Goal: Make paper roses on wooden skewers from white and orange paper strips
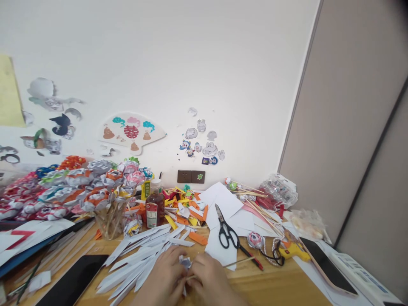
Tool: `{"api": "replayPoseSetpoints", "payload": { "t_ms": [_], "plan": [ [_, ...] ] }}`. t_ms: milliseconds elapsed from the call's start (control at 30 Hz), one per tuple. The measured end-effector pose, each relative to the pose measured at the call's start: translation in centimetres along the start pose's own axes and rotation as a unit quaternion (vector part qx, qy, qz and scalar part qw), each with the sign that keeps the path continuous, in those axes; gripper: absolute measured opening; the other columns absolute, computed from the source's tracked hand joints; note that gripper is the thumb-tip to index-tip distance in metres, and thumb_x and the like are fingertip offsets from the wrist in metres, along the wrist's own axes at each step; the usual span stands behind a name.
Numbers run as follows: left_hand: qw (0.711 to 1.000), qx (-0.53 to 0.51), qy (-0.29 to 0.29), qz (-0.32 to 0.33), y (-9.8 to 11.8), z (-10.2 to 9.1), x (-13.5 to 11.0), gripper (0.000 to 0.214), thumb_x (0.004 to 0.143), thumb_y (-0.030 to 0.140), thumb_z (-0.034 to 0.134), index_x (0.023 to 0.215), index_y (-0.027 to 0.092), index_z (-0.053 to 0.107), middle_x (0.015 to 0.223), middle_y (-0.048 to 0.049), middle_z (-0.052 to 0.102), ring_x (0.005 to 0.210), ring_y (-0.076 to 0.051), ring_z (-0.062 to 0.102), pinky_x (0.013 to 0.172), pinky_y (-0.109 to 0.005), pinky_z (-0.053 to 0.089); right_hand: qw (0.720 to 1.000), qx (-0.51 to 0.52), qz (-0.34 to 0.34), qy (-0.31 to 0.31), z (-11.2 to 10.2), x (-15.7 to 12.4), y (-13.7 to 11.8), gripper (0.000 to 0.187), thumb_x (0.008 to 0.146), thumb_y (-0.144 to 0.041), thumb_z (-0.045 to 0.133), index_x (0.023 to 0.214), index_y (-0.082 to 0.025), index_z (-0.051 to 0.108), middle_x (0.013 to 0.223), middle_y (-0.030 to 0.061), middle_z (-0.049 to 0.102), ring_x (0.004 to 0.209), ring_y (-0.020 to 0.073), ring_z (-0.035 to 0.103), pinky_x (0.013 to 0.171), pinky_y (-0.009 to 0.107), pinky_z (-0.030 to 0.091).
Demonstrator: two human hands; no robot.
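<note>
My left hand (168, 272) and my right hand (211, 278) are close together at the bottom middle, fingers curled. Between the fingertips sits a small folded white paper piece (185, 262), which my left hand pinches. A thin wooden stick (239, 262) lines up with a short length between my fingers, seemingly running through my right hand; its far end points right. My fingers cover much of the paper. Left of my hands fan out many long white paper strips (137, 259). Black-handled scissors (228, 233) and a red-and-black pen (253, 257) lie on the right.
Behind are orange and yellow paper pieces (194, 212), a glass jar (155, 206) and heaped paper flowers (79, 182). Phones lie left (76, 278) and right (328, 265). A yellow glue gun (295, 250) and one paper flower (255, 240) stand right, before the wall (239, 63).
</note>
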State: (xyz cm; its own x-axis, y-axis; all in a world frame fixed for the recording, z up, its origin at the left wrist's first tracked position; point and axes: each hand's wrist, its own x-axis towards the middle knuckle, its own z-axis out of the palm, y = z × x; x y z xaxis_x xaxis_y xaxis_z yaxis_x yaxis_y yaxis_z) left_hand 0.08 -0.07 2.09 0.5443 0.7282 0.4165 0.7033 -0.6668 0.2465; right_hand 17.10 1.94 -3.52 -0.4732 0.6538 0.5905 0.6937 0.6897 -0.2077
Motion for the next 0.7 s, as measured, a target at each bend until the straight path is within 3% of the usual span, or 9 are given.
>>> {"api": "replayPoseSetpoints", "payload": {
  "t_ms": [200,500,700],
  "plan": [
    [1.0,0.022,0.011,-0.003,-0.3,0.2,0.1,0.023,0.075,0.005,0.051,0.068,0.02,0.066,0.113,-0.0108,0.066,0.11,-0.029,0.058,0.09,-0.046,0.05,0.998,-0.019,-0.039,0.039,0.2,0.0,-0.4,0.017,0.068,-0.016,0.075,0.066,-0.018,0.058,0.071,-0.0002,0.061,0.064,0.0163,0.058,0.054,0.025,0.04],
    [0.998,0.065,0.018,0.016,-0.7,1.0,-0.2,0.023,0.076,0.005,0.049,0.071,0.019,0.067,0.11,-0.0121,0.068,0.11,-0.029,0.059,0.09,-0.047,0.052,0.995,-0.02,-0.058,0.074,0.6,-0.1,-0.5,0.016,0.074,-0.021,0.069,0.065,-0.018,0.056,0.069,0.0002,0.06,0.063,0.0162,0.055,0.054,0.024,0.039],
    [0.995,0.085,0.012,0.058,-1.1,1.2,-0.3,0.028,0.074,0.003,0.049,0.075,0.022,0.069,0.11,-0.0084,0.069,0.112,-0.03,0.058,0.092,-0.047,0.05,0.997,0.002,-0.042,0.059,0.8,-0.2,-0.6,0.013,0.074,-0.018,0.068,0.068,-0.019,0.057,0.071,-0.0001,0.059,0.066,0.0159,0.055,0.056,0.024,0.04]
  ]
}}
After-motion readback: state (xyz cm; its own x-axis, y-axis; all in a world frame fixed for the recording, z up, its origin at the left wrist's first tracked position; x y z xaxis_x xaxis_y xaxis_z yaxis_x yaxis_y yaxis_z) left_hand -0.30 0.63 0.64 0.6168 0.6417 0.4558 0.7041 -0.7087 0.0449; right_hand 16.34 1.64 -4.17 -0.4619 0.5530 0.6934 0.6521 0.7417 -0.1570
